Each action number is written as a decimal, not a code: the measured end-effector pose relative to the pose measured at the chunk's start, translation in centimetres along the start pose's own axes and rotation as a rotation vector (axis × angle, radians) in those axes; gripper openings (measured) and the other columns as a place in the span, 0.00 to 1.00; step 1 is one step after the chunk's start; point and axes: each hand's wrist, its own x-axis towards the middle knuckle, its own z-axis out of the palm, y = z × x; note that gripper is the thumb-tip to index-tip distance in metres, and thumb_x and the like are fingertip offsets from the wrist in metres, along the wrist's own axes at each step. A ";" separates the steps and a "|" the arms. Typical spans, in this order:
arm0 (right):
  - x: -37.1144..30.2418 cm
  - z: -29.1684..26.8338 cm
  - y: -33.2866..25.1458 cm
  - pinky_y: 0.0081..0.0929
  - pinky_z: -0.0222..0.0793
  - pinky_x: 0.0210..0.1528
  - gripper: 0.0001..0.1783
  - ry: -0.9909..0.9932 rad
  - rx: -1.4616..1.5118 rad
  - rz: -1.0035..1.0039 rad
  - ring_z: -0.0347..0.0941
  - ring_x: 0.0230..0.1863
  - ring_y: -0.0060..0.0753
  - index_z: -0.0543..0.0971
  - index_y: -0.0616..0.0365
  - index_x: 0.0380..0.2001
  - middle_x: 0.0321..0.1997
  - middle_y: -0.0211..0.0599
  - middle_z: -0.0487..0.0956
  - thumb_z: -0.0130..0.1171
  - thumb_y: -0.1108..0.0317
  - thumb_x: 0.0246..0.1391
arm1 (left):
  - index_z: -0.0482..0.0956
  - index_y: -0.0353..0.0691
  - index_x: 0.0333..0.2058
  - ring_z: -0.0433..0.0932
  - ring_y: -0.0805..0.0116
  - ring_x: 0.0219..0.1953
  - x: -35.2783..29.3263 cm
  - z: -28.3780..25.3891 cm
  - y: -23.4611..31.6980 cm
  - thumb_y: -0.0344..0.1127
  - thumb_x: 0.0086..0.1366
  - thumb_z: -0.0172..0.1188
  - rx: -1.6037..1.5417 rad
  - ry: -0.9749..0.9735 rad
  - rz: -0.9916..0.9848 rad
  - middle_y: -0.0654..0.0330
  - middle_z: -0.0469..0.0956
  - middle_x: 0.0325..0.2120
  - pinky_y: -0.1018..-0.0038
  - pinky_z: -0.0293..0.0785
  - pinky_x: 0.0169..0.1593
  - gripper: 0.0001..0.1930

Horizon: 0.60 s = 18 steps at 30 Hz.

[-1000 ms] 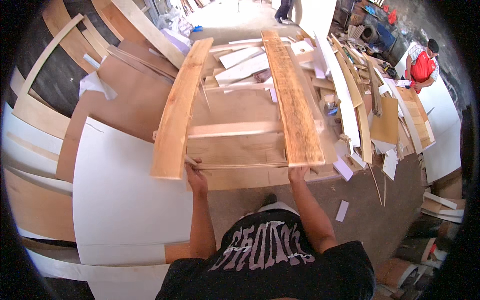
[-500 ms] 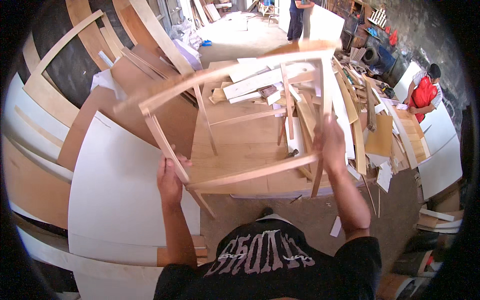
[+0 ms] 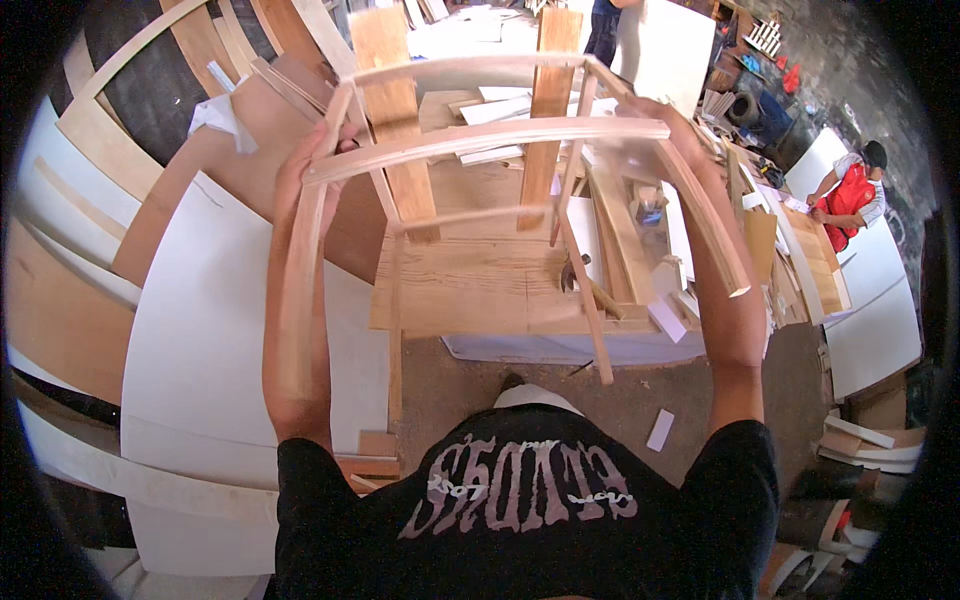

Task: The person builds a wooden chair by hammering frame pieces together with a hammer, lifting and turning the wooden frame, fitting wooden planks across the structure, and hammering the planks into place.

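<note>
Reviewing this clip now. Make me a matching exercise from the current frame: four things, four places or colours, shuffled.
1. wooden frame
2. hammer
3. pale strip
4. co-worker's garment

A. on the floor
B. red
C. held up by left hand and right hand
D. on the wooden tabletop

Pairs: 1-C, 2-D, 3-A, 4-B

Shows as a pale bare-wood frame, with slim rails joined to long, thin legs. Hangs tilted, held aloft over the surface. Seems to carry two broader amber planks on the far side, though too overlapped to be certain.
</note>
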 end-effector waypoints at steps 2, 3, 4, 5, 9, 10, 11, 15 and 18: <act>0.5 -0.9 1.3 0.15 0.70 0.20 0.11 -0.027 -0.089 0.035 0.68 0.18 0.16 0.73 0.57 0.38 0.23 0.24 0.73 0.51 0.60 0.64 | 0.75 0.30 0.45 0.79 0.60 0.39 0.0 -0.9 -1.1 0.43 0.70 0.50 -0.069 0.009 -0.059 0.52 0.79 0.35 0.62 0.78 0.50 0.19; 0.8 -1.3 2.0 0.15 0.70 0.19 0.12 -0.033 -0.034 0.011 0.68 0.17 0.16 0.73 0.58 0.38 0.22 0.24 0.73 0.51 0.60 0.63 | 0.73 0.31 0.48 0.78 0.60 0.43 -0.1 -1.4 -1.8 0.43 0.70 0.51 -0.089 0.070 -0.049 0.50 0.78 0.40 0.62 0.75 0.54 0.19; 0.8 -1.6 2.7 0.15 0.69 0.19 0.12 -0.035 0.025 -0.008 0.68 0.16 0.16 0.73 0.58 0.37 0.21 0.24 0.73 0.51 0.59 0.63 | 0.72 0.33 0.50 0.77 0.60 0.47 -0.5 -1.0 -2.2 0.43 0.69 0.52 -0.106 0.133 -0.046 0.49 0.77 0.44 0.61 0.73 0.58 0.20; 1.1 -1.9 3.3 0.15 0.70 0.19 0.11 -0.026 0.043 -0.008 0.69 0.17 0.16 0.74 0.58 0.38 0.21 0.25 0.74 0.50 0.61 0.63 | 0.70 0.32 0.51 0.75 0.58 0.52 -0.2 -0.5 -2.4 0.45 0.71 0.48 -0.062 0.227 -0.124 0.47 0.74 0.50 0.59 0.72 0.60 0.21; 3.6 -3.7 6.1 0.13 0.71 0.21 0.09 -0.022 0.028 0.017 0.70 0.18 0.14 0.74 0.60 0.38 0.22 0.28 0.76 0.48 0.66 0.65 | 0.71 0.29 0.49 0.77 0.64 0.44 2.1 0.5 -4.0 0.43 0.73 0.43 0.014 0.366 -0.315 0.49 0.76 0.46 0.66 0.75 0.56 0.20; 4.5 -4.1 6.8 0.12 0.71 0.22 0.09 -0.006 0.073 0.077 0.70 0.18 0.14 0.74 0.60 0.39 0.23 0.28 0.76 0.48 0.65 0.65 | 0.71 0.29 0.49 0.77 0.64 0.44 2.7 0.2 -4.8 0.43 0.73 0.43 0.015 0.372 -0.322 0.49 0.76 0.46 0.66 0.75 0.56 0.20; 5.2 -4.5 7.5 0.12 0.70 0.22 0.10 0.011 0.118 0.135 0.70 0.18 0.14 0.73 0.61 0.39 0.24 0.29 0.76 0.49 0.65 0.65 | 0.69 0.30 0.50 0.77 0.62 0.46 3.2 -0.1 -5.6 0.42 0.74 0.41 -0.007 0.400 -0.366 0.49 0.76 0.47 0.65 0.75 0.57 0.19; 8.1 -5.9 10.1 0.12 0.71 0.24 0.11 -0.034 0.283 0.186 0.70 0.21 0.15 0.73 0.61 0.40 0.26 0.32 0.76 0.48 0.64 0.65 | 0.69 0.32 0.50 0.77 0.61 0.47 5.7 -3.2 -9.1 0.41 0.74 0.40 -0.071 0.444 -0.459 0.49 0.76 0.45 0.66 0.77 0.53 0.18; 10.1 -7.2 11.6 0.14 0.71 0.26 0.11 -0.040 -0.006 0.173 0.71 0.23 0.18 0.72 0.61 0.40 0.27 0.35 0.75 0.46 0.64 0.66 | 0.71 0.31 0.49 0.78 0.69 0.40 7.7 -4.7 -12.0 0.45 0.72 0.45 -0.132 0.510 -0.526 0.54 0.77 0.40 0.71 0.78 0.49 0.21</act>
